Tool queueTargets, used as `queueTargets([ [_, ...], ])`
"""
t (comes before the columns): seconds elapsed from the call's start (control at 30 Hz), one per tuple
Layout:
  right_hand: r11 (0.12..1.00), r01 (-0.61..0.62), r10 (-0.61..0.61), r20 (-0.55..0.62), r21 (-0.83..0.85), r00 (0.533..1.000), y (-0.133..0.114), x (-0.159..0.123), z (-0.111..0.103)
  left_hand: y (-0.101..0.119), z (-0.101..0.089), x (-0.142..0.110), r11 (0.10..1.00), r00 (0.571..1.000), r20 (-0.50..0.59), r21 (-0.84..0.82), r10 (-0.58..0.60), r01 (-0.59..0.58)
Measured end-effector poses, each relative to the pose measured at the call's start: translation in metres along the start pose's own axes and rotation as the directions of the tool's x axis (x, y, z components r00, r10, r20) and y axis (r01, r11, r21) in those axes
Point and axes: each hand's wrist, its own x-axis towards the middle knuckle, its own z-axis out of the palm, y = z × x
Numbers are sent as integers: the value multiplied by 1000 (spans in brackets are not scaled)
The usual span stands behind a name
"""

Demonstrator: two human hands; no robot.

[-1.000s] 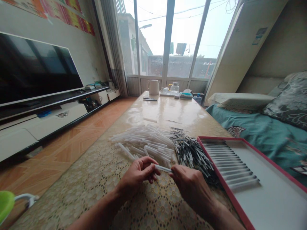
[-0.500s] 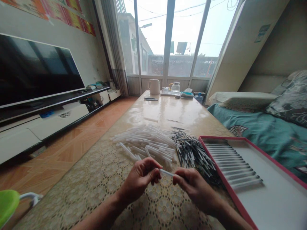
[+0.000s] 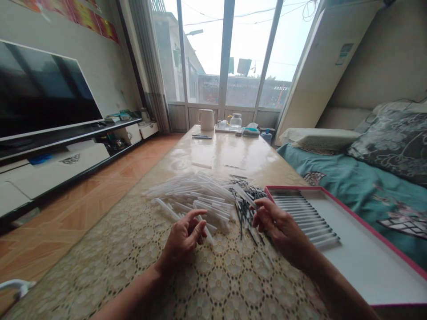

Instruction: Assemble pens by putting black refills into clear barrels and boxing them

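Note:
In my right hand (image 3: 275,222), a slim, translucent white pen (image 3: 245,195) is pinched between thumb and fingers, its far end pointing up and left over a heap of thin black pen refills (image 3: 243,213). Nothing shows in the grip of my left hand (image 3: 185,233), whose index finger and thumb are apart, the other fingers curled. It hovers at the near edge of a pile of clear pen barrels (image 3: 196,191). One barrel (image 3: 209,235) lies just past its fingertips. To the right, a row of pens (image 3: 307,213) with dark ends lies in a shallow pink-rimmed box (image 3: 363,266).
The long table (image 3: 213,151) wears a flower-patterned cover. At its far end stand a pale jug (image 3: 207,120), a glass pot (image 3: 235,121) and a tissue pack (image 3: 251,131). A bed with a teal cover (image 3: 333,178) runs along the right, a TV cabinet (image 3: 83,160) along the left.
My hands have come apart. The right one moved up and right with the pen, over the refills near the box; the left let go and its fingers loosened. The view has shifted slightly right.

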Motion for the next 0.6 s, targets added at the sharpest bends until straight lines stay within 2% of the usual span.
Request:
queueTargets([
  [0.13,972,-11,16,17,-236,1000,11,-7,-54,-1,2,-2,1000,1000,8,-1,-19,19],
  [0.2,921,-22,4,-47,-389,999,30,-20,-77,-2,2,-2,1000,1000,14,17,-18,18],
  [0.33,789,-91,89,-33,-607,995,82,-60,-114,-5,2,0,999,1000,24,48,-1,0],
  [0.4,734,-98,149,19,-672,989,103,-78,-122,-5,2,1,999,1000,18,40,-5,4],
  [0.47,704,-81,179,65,-705,982,117,-91,-122,-5,2,1,1000,1000,9,21,-18,18],
  [0.6,701,-44,171,107,-711,979,122,-96,-106,-2,3,1,999,1000,9,27,-21,21],
])
